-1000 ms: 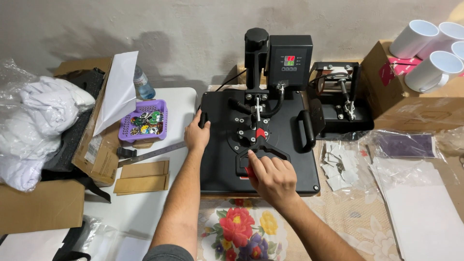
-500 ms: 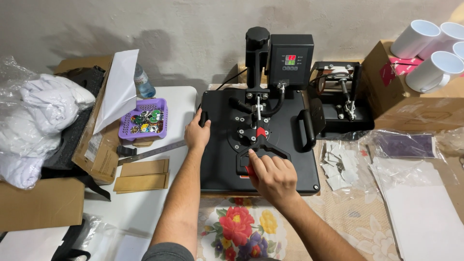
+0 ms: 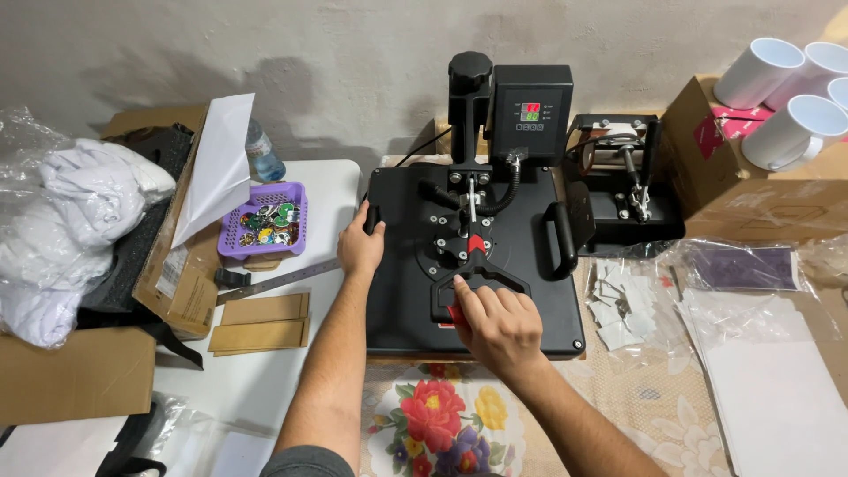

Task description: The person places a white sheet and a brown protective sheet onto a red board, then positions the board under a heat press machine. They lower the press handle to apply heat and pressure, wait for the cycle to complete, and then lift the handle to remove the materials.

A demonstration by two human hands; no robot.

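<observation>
- At the far left I see a clear plastic bag of white cloth [image 3: 66, 225] lying on top of a brown cardboard box [image 3: 75, 375].
- Next to it a second open box [image 3: 172, 283] leans with a white sheet of paper [image 3: 216, 172] standing in it, and the top of a plastic bottle [image 3: 263, 155] shows behind that sheet.
- A small purple basket [image 3: 265, 221] of round badges sits on the white worktop [image 3: 331, 181], with a metal ruler [image 3: 283, 281] lying at a slant just below it and two flat brown cardboard pieces [image 3: 261, 322] below the ruler.
- My left hand [image 3: 360, 247] is at the left edge of the black heat press [image 3: 530, 309]; its grip is wrapped around the small black side handle [image 3: 372, 218] there.
- The heat press sits in the middle of the view, its top plate flat and level, with the control box [image 3: 528, 110] and its lit display at the back.
- My right hand [image 3: 496, 322] lies on the front lever [image 3: 477, 274] of the press; the fingers are curled over its red-tipped end, pressing down on it, grip closed around the lever.
- A flowered cloth [image 3: 442, 424] lies under the front of the press.
- To the right of the press stands a smaller black mug press [image 3: 623, 190].
- Farther right, clear bags of white paper pieces [image 3: 618, 305] and large white sheets [image 3: 777, 397] lie flat.
- At the far right, white mugs [image 3: 791, 88] rest on a brown box [image 3: 768, 203].
</observation>
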